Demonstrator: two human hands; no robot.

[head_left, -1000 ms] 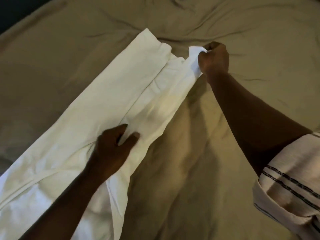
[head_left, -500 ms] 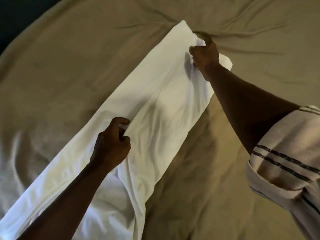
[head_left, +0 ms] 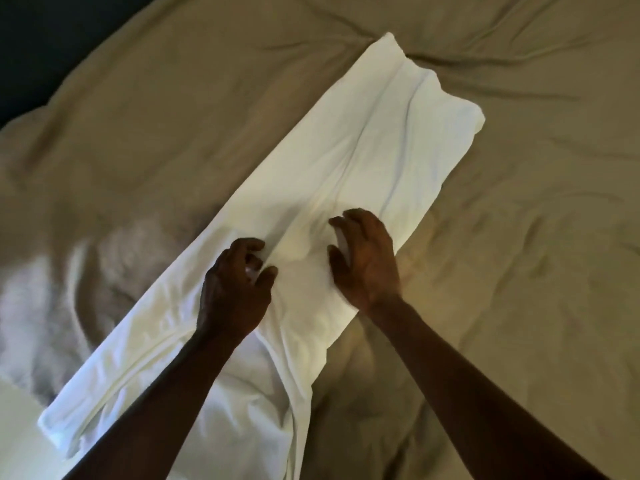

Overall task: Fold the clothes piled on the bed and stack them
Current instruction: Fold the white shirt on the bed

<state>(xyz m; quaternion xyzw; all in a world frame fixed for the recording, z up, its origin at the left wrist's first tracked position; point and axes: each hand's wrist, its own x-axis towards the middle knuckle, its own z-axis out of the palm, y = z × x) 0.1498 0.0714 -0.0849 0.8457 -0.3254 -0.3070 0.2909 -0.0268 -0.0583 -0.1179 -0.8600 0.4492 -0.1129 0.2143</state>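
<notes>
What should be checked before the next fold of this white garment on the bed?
1. White garment laid as one long strip on the bed cover: ok.
2. Far end smooth: not ok, creased.
3. Near end flat: not ok, bunched.
4. Right hand open on the cloth: ok.
5. Left hand gripping cloth: cannot tell, fingers curled.

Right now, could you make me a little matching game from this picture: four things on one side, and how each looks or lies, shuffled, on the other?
Things:
1 left hand
2 right hand
3 white cloth
4 bed cover

States:
A tan and wrinkled
B long strip lying slantwise
C fingers spread
D fingers curled, pinching fabric

Pairs: 1-D, 2-C, 3-B, 4-A
</notes>
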